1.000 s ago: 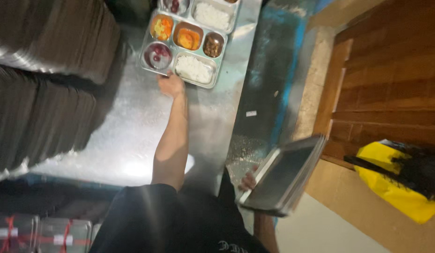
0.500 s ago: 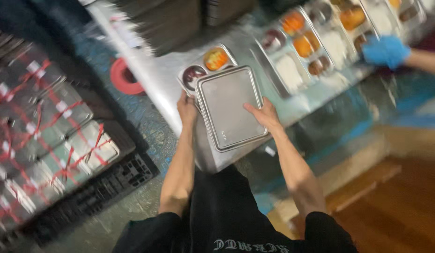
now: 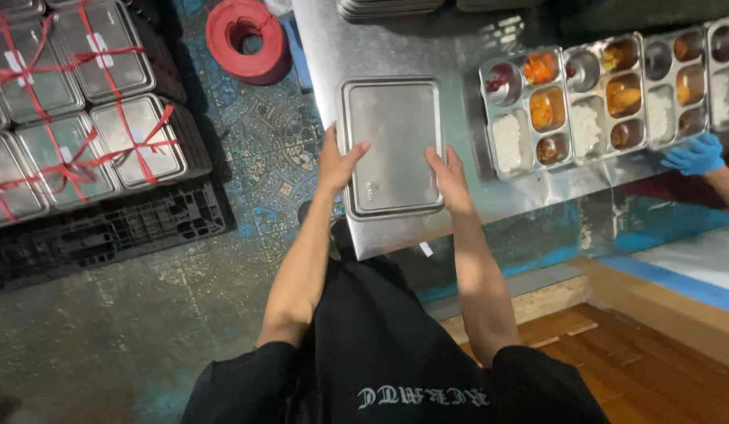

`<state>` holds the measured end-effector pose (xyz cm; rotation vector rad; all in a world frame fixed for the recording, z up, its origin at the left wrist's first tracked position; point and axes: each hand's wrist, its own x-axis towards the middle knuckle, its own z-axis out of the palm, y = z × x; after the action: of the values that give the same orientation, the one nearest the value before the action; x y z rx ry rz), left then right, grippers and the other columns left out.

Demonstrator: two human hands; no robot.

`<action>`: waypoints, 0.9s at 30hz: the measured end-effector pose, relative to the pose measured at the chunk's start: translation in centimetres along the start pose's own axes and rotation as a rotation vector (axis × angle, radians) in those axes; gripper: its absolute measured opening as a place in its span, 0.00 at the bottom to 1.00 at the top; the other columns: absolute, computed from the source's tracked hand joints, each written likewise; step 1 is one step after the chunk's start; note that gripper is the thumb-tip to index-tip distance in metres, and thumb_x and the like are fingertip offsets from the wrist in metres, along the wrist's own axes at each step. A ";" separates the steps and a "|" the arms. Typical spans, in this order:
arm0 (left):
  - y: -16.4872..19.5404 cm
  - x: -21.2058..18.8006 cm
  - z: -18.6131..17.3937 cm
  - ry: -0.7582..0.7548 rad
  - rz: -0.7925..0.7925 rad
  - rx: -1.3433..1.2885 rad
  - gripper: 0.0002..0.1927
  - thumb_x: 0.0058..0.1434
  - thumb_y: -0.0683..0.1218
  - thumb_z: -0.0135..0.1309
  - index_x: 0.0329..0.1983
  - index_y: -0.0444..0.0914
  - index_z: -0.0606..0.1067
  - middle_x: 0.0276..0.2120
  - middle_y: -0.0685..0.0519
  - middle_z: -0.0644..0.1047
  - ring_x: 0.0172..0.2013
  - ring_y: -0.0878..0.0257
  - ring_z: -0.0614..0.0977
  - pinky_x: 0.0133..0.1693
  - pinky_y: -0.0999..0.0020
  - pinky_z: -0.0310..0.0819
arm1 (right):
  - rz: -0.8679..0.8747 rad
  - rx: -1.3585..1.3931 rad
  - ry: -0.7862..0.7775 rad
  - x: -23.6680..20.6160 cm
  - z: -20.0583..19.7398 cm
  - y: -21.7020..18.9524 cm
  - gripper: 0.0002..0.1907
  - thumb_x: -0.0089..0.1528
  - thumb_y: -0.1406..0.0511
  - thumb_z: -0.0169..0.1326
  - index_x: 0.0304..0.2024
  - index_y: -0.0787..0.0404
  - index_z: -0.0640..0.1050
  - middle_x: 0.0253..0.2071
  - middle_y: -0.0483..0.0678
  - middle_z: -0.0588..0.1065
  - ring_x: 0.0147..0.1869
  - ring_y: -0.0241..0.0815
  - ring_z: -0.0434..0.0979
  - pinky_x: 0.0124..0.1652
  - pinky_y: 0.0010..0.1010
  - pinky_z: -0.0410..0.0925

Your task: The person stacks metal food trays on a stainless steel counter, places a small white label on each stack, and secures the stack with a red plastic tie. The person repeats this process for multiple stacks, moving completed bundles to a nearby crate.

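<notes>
Both bare arms stretched forward, roughly parallel. Left hand (image 3: pixel 338 162) flat, fingers spread, thumb pointing inward. Right hand (image 3: pixel 451 177) flat too, fingers together and extended. Wrists straight, elbows slightly bent, black short sleeves.

The picture is moderately lit, with light that seems to come from above. The steel worktop (image 3: pixel 458 55) reflects it as a soft, pale glare, strongest near its far edge, and the flat steel lid (image 3: pixel 392 145) shows a dull grey shine without hard highlights. The floor (image 3: pixel 105 330) at the lower left is darker and looks a little muddy. The black shirt (image 3: pixel 388 353) loses almost all detail in shadow. The focus is acceptable in the middle, and the hands are fairly sharp. The food trays (image 3: pixel 608 94) at the right look slightly soft. Straight edges bend a little toward the corners, as a wide lens gives.
</notes>
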<state>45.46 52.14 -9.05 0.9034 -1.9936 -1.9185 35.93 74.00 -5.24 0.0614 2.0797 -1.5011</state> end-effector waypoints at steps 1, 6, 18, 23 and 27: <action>-0.2 -0.1 0.3 0.059 -0.024 0.020 0.40 0.57 0.57 0.67 0.66 0.35 0.64 0.50 0.41 0.80 0.51 0.51 0.83 0.54 0.60 0.75 | -0.020 -0.106 0.074 0.1 0.3 0.0 0.26 0.70 0.51 0.57 0.55 0.69 0.77 0.41 0.45 0.72 0.45 0.41 0.69 0.45 0.40 0.65; -0.5 0.6 1.4 0.189 -0.130 0.077 0.34 0.57 0.64 0.64 0.55 0.36 0.70 0.43 0.40 0.83 0.46 0.46 0.84 0.50 0.55 0.76 | -0.190 -0.651 0.176 1.4 1.8 -1.6 0.39 0.64 0.38 0.50 0.45 0.68 0.81 0.43 0.64 0.79 0.50 0.62 0.77 0.49 0.48 0.68; 1.6 0.2 0.4 0.225 -0.192 0.013 0.34 0.56 0.66 0.60 0.55 0.38 0.71 0.41 0.44 0.83 0.47 0.48 0.81 0.53 0.56 0.70 | 0.172 -0.607 0.373 -0.3 3.5 -6.6 0.57 0.53 0.30 0.58 0.53 0.80 0.74 0.57 0.70 0.72 0.66 0.58 0.72 0.62 0.39 0.63; 1.2 0.3 -0.5 0.043 -0.132 -0.364 0.28 0.69 0.64 0.50 0.50 0.34 0.77 0.42 0.47 0.81 0.47 0.54 0.79 0.54 0.62 0.72 | 0.170 -0.174 0.113 -0.5 -0.2 -5.5 0.47 0.61 0.35 0.49 0.65 0.65 0.70 0.64 0.53 0.71 0.66 0.48 0.69 0.61 0.38 0.62; 0.7 -1.1 -0.5 0.050 -0.011 -0.041 0.30 0.47 0.54 0.67 0.49 0.34 0.75 0.36 0.49 0.82 0.39 0.55 0.83 0.45 0.63 0.76 | 0.017 0.546 -0.102 -1.8 -4.5 -3.1 0.38 0.71 0.44 0.47 0.70 0.66 0.69 0.58 0.53 0.75 0.56 0.48 0.76 0.57 0.45 0.69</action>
<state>46.46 52.34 -8.04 0.9441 -1.9181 -1.9165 34.48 77.34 -0.77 0.2033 1.5357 -1.9747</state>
